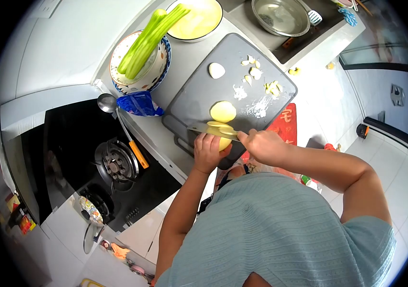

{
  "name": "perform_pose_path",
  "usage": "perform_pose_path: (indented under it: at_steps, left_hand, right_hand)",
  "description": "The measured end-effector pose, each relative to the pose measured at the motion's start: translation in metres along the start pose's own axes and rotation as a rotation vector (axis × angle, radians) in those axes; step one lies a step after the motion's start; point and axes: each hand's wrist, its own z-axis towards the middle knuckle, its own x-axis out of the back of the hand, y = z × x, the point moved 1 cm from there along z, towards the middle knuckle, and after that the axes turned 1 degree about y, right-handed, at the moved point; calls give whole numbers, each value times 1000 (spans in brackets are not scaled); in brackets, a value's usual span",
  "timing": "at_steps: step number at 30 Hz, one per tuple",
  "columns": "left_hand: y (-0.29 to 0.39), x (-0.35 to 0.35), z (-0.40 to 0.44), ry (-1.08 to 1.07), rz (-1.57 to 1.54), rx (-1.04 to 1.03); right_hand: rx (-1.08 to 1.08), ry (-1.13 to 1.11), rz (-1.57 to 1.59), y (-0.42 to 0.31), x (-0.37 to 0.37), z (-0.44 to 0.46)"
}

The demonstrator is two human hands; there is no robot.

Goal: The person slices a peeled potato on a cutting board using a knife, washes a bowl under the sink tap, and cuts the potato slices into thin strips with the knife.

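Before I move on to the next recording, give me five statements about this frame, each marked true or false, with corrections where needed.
1. The right hand holds a knife. True.
2. The left hand touches nothing. False: the left hand grips a potato.
3. The celery lies on the cutting board. False: the celery lies on the patterned bowl.
4. A metal basin sits in the sink. True.
5. The blue packet is in the basin. False: the blue packet lies near the patterned bowl.
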Motion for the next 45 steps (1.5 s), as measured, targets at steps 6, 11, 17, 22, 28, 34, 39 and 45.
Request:
perform_pose_path:
  at_steps: [6,11,17,22,28,34,39,45]
  left_hand:
    - [4,6,10,47,-17,-13]
    - [5,13,10,14,-13,-19]
    - [0,2,-3,17,45,-8]
    - [2,2,-1,15,54,0]
    - [1,0,-2,49,63,-16]
    - [2,3,2,53,23,-10]
    - [3,8,8,28,-57,8]
    - [9,17,10,2,-60,43]
  right_hand:
    - [34,83,-50,15,-30,19]
    - [65,125,-30,18,-28,19]
    - [10,47,10,-16,25,-23]
    - [-6,34,-72,-14,24,-45]
    - [-19,50,-83,-8,8,-36]
    - [18,48,7,-2,-5,-2]
    - [60,109,-24,13,-29,24]
    - [63,104,-13,13,-22,18]
